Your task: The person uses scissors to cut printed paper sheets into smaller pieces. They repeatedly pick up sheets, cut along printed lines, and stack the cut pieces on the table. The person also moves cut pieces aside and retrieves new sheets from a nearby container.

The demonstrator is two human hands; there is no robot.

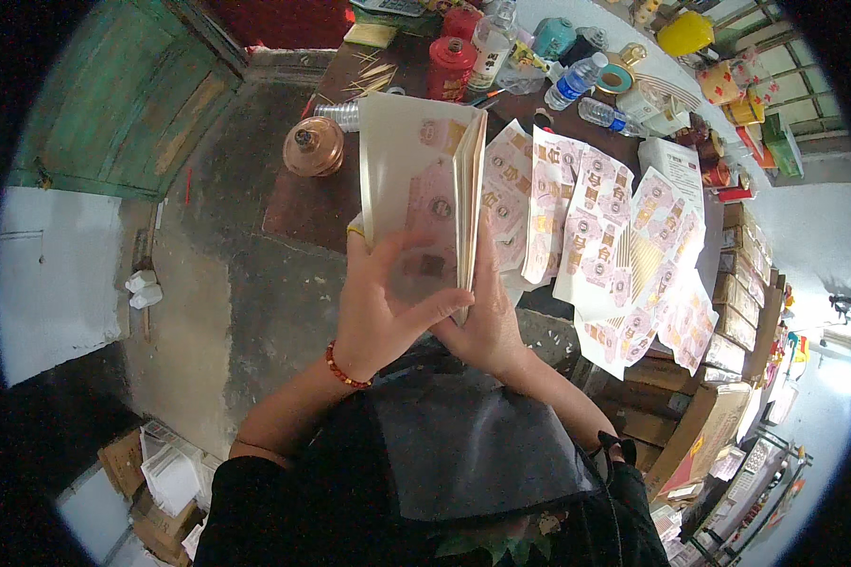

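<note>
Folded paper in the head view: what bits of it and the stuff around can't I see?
In the head view:
Folded paper: insides mostly hidden by its front layer.
Right hand: some fingers hidden behind the paper.
Grey device: cut off by the top edge.
Green door: cut off by the dark lens rim.

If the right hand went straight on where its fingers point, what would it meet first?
Past the paper it holds, the right hand would probably meet the leftmost printed sheets first, though depth is unclear.
</note>
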